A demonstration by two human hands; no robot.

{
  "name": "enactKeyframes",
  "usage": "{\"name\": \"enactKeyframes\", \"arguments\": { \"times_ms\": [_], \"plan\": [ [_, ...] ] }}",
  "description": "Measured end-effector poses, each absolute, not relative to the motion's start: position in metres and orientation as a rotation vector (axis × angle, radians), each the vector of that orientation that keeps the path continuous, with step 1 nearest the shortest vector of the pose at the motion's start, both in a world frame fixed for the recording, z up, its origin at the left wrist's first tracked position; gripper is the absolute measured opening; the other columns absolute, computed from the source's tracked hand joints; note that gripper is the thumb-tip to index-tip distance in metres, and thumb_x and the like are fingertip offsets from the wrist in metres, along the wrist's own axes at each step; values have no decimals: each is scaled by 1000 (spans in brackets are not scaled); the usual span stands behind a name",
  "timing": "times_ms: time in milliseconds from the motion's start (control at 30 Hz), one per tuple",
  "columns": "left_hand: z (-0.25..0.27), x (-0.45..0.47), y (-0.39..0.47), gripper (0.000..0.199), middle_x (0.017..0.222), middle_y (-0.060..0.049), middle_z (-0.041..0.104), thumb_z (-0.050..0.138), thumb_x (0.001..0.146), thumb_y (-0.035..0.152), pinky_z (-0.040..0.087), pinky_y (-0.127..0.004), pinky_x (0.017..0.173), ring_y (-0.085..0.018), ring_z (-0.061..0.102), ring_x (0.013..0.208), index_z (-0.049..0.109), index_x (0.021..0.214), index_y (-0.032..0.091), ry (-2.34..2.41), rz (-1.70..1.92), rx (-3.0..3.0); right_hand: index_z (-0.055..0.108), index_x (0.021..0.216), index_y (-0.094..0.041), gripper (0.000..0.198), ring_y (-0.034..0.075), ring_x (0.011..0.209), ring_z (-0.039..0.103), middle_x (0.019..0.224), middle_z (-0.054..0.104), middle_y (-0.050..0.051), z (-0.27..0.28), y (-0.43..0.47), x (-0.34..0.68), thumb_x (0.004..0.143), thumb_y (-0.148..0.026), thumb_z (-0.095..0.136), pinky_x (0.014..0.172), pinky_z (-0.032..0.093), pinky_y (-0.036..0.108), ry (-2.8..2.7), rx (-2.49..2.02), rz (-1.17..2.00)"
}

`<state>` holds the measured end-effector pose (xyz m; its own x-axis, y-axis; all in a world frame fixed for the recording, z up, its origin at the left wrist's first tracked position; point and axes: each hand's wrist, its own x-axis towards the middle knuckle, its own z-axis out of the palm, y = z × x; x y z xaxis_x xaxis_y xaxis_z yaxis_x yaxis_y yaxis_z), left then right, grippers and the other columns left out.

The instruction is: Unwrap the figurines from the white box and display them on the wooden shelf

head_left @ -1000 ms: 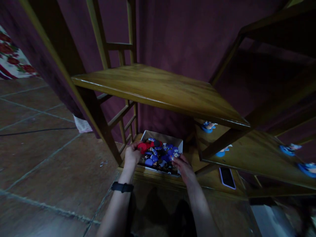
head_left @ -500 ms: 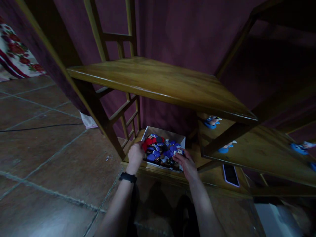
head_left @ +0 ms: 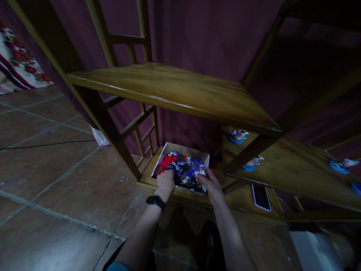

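1. L hand (head_left: 166, 181) over front-left rim of open white box (head_left: 191, 151), back of hand up, fingers dipped in among contents; fingertips hidden, so can't tell if pinching or loose.
2. R hand (head_left: 211, 184) at box's R end, fingers bent, tips on small blue-&-white figurine (head_left: 202, 172); firm pinch or mere touch, can't tell.
3. Btwn both hands: blue figurines (head_left: 187, 165), jumbled & overlapping inside box; small details too dim to read.
4. Red pieces (head_left: 166, 162) also in box, toward back-left, just beyond L hand.
5. Box itself flat on bottom shelf (head_left: 147, 170), L end, near wooden lattice (head_left: 141, 131), under thick upper shelf (head_left: 169, 86).
6. Black wristband (head_left: 156, 202) on L wrist; R wrist bare.
7. Phone (head_left: 261, 196) lying on bottom shelf, R of box & well apart from R hand; dark screen up, pale purple edge.
8. Blue-based figures (head_left: 252, 164) on side shelf (head_left: 287, 173), approx. 4 in view, spaced apart, last one cut off at R edge.
9. Maroon curtain (head_left: 197, 45) behind shelving; tiled floor (head_left: 56, 210) to L w/ thin dark cable (head_left: 47, 145) across; floral cloth (head_left: 22, 56) at far L.
10. Pale object (head_left: 307, 248), bottom R, too blurred to ID.
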<state>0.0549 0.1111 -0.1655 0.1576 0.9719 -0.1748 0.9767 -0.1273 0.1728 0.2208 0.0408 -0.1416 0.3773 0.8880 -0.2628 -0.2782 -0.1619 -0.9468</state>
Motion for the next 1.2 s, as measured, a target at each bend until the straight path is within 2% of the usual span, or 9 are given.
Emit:
{"name": "enactKeyframes", "arguments": {
  "times_ms": [200, 433, 567, 700, 933, 1033, 1133, 1200],
  "plan": [
    [-174, 68, 108, 33, 91, -22, 61, 33, 81, 8, 47, -38, 72, -30, 62, 90, 61, 99, 6, 1919, -40, 2179, 63, 90, -24, 34, 15, 76, 58, 84, 61, -1, -141, 40, 219, 58, -30, 73, 70, 51, 28, -615, -1351, 1152],
    [-177, 70, 107, 37, 104, -22, 55, 34, 81, 9, 46, -32, 75, -24, 61, 91, 53, 113, 6, 1915, 9, 2170, 63, 93, -24, 35, 16, 76, 60, 85, 64, -2, -145, 38, 218, 59, -30, 72, 72, 51, 29, -635, -1326, 1163],
    [-175, 67, 110, 31, 99, -21, 59, 41, 78, 10, 45, -32, 77, -25, 61, 92, 59, 103, 7, 1893, 28, 2128, 63, 93, -25, 33, 16, 77, 60, 90, 64, -1, -153, 40, 219, 61, -28, 71, 71, 51, 29, -622, -1305, 1153],
    [-170, 64, 112, 27, 94, -20, 63, 48, 76, 19, 46, -32, 78, -26, 62, 91, 62, 95, 7, 1881, 46, 2078, 63, 92, -25, 33, 16, 74, 61, 84, 65, -2, -159, 43, 222, 60, -28, 71, 71, 52, 30, -618, -1276, 1154],
    [-171, 52, 124, 21, 85, -22, 65, 49, 78, 22, 44, -40, 84, -31, 62, 95, 65, 77, 9, 1885, 385, 1744, 64, 92, -25, 33, 15, 72, 61, 82, 64, -3, -159, 45, 218, 60, -28, 71, 72, 52, 30, -630, -1303, 1147],
    [-166, 44, 132, 19, 75, -17, 66, 50, 79, 22, 48, -38, 78, -29, 64, 90, 64, 73, 12, 1827, 471, 1602, 63, 93, -25, 33, 15, 74, 61, 84, 64, -2, -156, 44, 214, 61, -28, 70, 72, 51, 28, -650, -1303, 1134],
    [-152, 43, 133, 23, 68, -11, 67, 45, 85, 27, 52, -31, 68, -21, 67, 74, 63, 81, 13, 1658, 554, 1443, 62, 95, -25, 35, 15, 74, 61, 84, 64, -2, -152, 45, 210, 61, -30, 70, 72, 50, 28, -641, -1294, 1111],
    [-142, 46, 129, 23, 70, -11, 68, 45, 86, 28, 54, -30, 66, -18, 67, 68, 61, 86, 12, 1410, 651, 1169, 61, 96, -26, 35, 14, 73, 61, 82, 64, -3, -149, 47, 207, 63, -30, 69, 73, 50, 28, -644, -1269, 1097]
  ]
}}
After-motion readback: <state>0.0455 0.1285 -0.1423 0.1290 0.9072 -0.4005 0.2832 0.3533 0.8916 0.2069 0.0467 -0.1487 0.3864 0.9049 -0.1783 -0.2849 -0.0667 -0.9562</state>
